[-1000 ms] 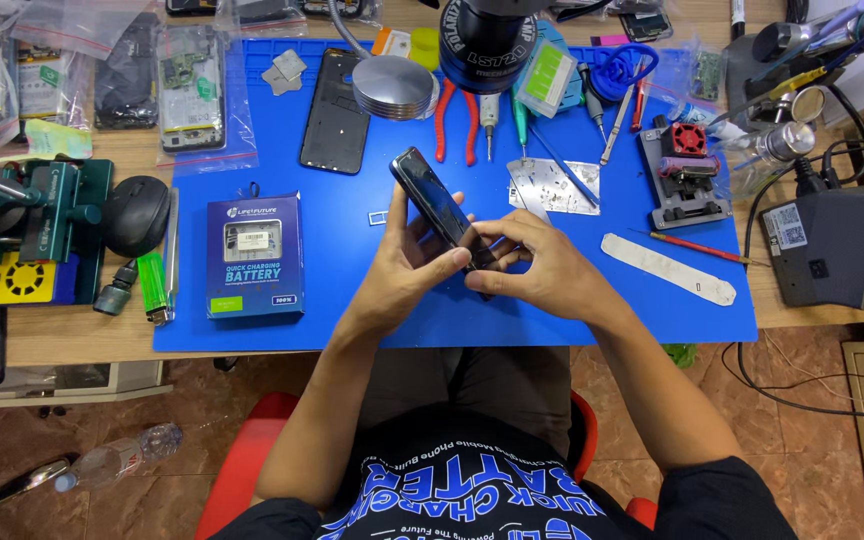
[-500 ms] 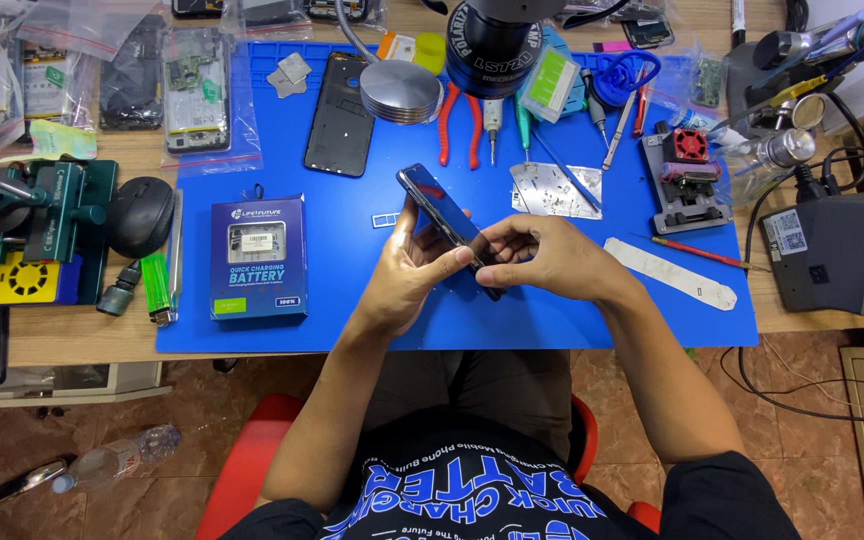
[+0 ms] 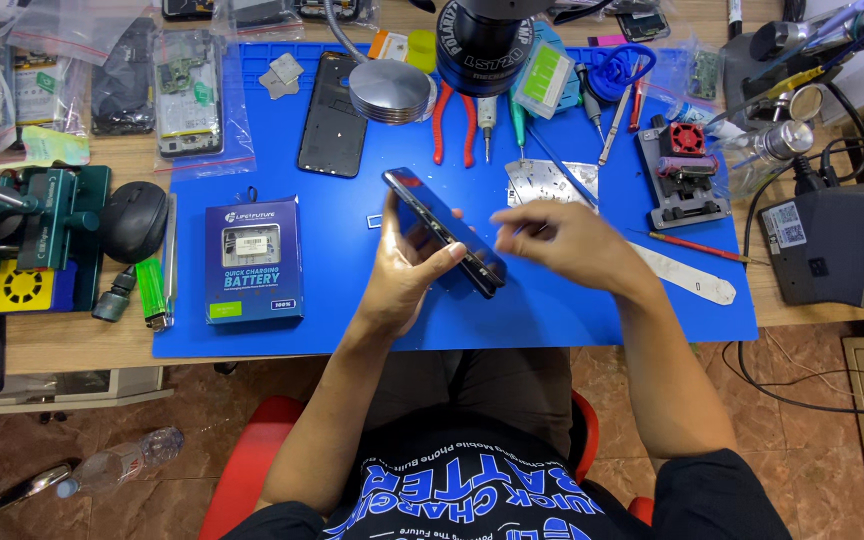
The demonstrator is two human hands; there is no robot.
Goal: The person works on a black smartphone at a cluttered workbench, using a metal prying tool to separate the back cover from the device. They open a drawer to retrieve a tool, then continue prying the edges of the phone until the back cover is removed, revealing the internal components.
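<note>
My left hand (image 3: 402, 270) grips a dark smartphone (image 3: 444, 232) from below, tilted on edge above the blue work mat (image 3: 352, 320), with the thumb across its lower side. My right hand (image 3: 562, 238) hovers just right of the phone, blurred, fingers loosely curled and pointing toward the phone's upper edge; it holds nothing that I can make out. A second black phone (image 3: 333, 115) lies flat on the mat further back. A blue battery box (image 3: 253, 260) lies on the mat to the left.
A microscope head (image 3: 482, 40) and a round metal base (image 3: 390, 92) stand at the back. Red pliers (image 3: 452, 120), screwdrivers, a metal plate (image 3: 550, 182), a small vise (image 3: 687, 170) and a white strip (image 3: 687, 278) lie on the mat. A green jig (image 3: 52, 215), mouse (image 3: 134, 220), lighter (image 3: 152, 290) sit left; a station (image 3: 832, 245) right.
My right hand has come off the phone's lower end and shifted right. The left hand keeps holding the phone, now tilted a little more on edge.
</note>
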